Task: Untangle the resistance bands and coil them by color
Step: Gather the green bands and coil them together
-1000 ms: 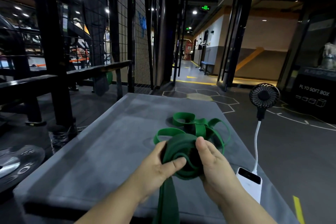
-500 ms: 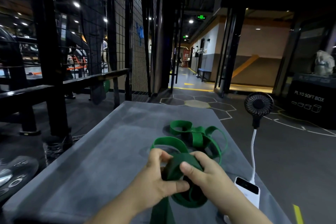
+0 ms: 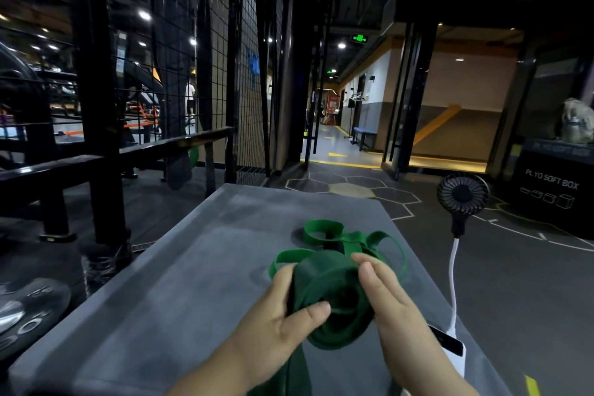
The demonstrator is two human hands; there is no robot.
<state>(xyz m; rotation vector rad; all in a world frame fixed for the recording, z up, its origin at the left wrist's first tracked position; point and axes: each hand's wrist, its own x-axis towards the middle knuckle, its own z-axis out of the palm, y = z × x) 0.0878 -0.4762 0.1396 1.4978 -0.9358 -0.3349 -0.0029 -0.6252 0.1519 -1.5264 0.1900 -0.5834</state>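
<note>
Beyond the surface's left edge lies a weight plate (image 3: 29,309). Toward the near right of the grey padded surface (image 3: 180,283), the left hand (image 3: 279,328) pinches the coiled dark green band (image 3: 334,302), thumb across its face, fingers behind; a loose tail drops over the near edge. Lighter green bands (image 3: 347,238) lie tangled just beyond. The right hand (image 3: 395,309) grips the coil's right rim, thumb on top. A white power bank (image 3: 450,347) sits at the right edge.

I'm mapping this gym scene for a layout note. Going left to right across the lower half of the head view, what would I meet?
Weight plate → left hand → dark green coiled band → right hand → small black fan → plyo soft box.
</note>
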